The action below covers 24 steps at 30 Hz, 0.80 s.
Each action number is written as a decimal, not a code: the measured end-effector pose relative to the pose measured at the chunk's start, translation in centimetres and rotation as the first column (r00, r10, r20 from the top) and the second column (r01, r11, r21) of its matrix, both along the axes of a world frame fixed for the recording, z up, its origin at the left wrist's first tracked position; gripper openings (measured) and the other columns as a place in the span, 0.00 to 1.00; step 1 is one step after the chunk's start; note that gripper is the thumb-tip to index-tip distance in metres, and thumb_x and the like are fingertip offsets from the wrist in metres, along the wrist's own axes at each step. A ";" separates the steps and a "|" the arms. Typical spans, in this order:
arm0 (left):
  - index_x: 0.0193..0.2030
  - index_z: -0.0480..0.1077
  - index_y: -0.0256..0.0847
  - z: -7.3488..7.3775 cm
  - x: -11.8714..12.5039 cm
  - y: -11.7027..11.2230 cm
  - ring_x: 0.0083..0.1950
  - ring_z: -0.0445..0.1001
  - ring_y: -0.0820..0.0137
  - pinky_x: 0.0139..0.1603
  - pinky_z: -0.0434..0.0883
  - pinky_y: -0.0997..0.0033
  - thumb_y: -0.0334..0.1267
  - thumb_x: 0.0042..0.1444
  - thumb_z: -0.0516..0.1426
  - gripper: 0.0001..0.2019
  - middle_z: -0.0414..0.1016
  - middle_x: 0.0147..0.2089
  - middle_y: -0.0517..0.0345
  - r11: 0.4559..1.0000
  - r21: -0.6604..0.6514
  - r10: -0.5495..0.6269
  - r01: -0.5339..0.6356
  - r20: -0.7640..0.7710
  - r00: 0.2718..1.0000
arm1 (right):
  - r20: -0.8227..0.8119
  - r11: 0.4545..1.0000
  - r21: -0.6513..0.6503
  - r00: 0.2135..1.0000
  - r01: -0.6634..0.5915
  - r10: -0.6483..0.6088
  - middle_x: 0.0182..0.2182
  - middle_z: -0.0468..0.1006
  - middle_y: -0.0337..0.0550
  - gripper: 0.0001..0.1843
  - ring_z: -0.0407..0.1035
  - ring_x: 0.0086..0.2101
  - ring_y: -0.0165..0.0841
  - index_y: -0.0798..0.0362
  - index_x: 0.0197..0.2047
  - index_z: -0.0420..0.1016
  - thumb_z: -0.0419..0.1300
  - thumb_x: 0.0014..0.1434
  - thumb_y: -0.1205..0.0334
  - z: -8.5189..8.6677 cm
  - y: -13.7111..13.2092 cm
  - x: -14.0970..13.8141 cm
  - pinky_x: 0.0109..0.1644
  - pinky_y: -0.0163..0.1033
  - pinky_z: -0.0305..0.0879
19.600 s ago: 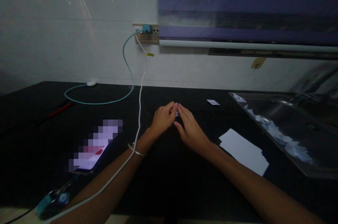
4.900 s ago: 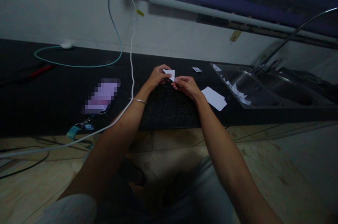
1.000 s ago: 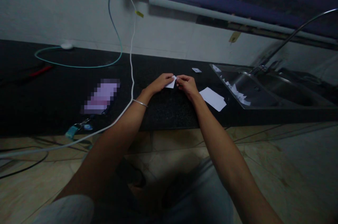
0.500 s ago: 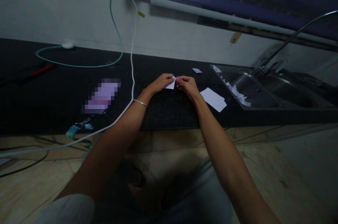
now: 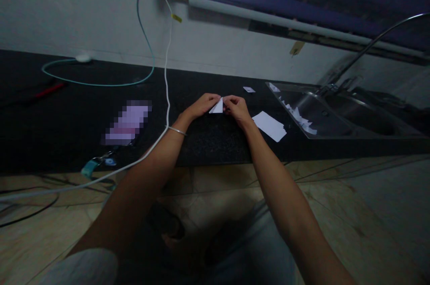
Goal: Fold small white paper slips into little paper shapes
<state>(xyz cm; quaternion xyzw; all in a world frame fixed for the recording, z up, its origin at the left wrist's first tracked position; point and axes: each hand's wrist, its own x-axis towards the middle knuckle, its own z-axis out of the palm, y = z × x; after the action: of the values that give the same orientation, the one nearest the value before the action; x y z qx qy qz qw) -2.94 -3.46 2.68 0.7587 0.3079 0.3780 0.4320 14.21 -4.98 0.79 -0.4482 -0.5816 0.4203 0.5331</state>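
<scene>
Both my hands meet over the black counter (image 5: 215, 146) and pinch one small white folded piece of paper (image 5: 217, 106), which now shows as a little triangle. My left hand (image 5: 200, 106) grips its left side with curled fingers; a thin bangle sits on that wrist. My right hand (image 5: 236, 108) grips its right edge with fingertips pressed together. The paper is held just above the counter top.
A small stack of white sheets (image 5: 269, 125) lies right of my hands, a tiny paper scrap (image 5: 249, 89) behind them. A steel sink (image 5: 322, 112) with paper shreds is at the right. A phone (image 5: 126, 122), a white cable (image 5: 166, 88), a teal cable (image 5: 101, 83) lie left.
Over the last second the paper between my fingers went from a flat slip to a narrower triangle. My hands stayed in the same spot; the view shifted slightly.
</scene>
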 end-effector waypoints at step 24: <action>0.29 0.66 0.37 -0.7 -0.1 0.7 0.28 0.63 0.75 0.27 0.62 0.78 0.42 0.65 0.52 0.15 0.65 0.27 0.59 0.997 -0.075 -0.002 0.003 0.012 1.000 | -0.031 0.995 -0.074 0.997 -0.073 0.071 0.23 0.74 0.38 0.14 0.64 0.24 0.26 0.54 0.32 0.80 0.70 0.47 0.52 0.4 -0.4 0.3 0.27 0.32 0.60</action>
<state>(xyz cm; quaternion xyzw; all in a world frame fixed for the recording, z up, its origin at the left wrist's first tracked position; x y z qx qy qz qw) -3.06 -2.79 1.97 0.7400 0.3184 0.3702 0.4626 14.49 -5.41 1.19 -0.4407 -0.5734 0.4674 0.5085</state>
